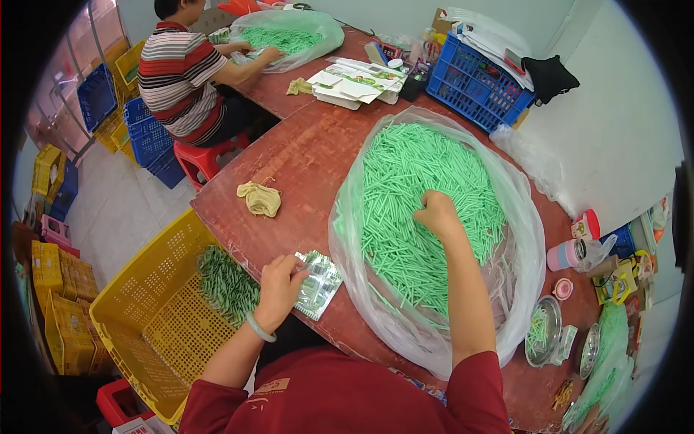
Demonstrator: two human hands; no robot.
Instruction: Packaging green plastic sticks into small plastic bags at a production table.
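My left hand (281, 290) grips the upper left edge of a shiny foil packet (323, 287) with printed markings, at the table's front edge. My right hand (438, 216) is curled with its fingertips down in a large heap of thin green sticks (401, 244). Whether a stick is between those fingers is hidden. The heap lies in a wide clear plastic bag (520, 200), its mouth rolled open on the red table (303, 157). To the left, a yellow plastic crate (157, 271) holds a row of green packets (225, 282) along one side.
A crumpled yellowish cloth (260, 199) lies on the table. Further back are flattened cartons (355, 81) and a blue crate (477, 81). A steel bowl (542, 336) and a pink cup (564, 255) stand at right. A co-worker (181, 81) sits at another bag of green sticks (284, 40).
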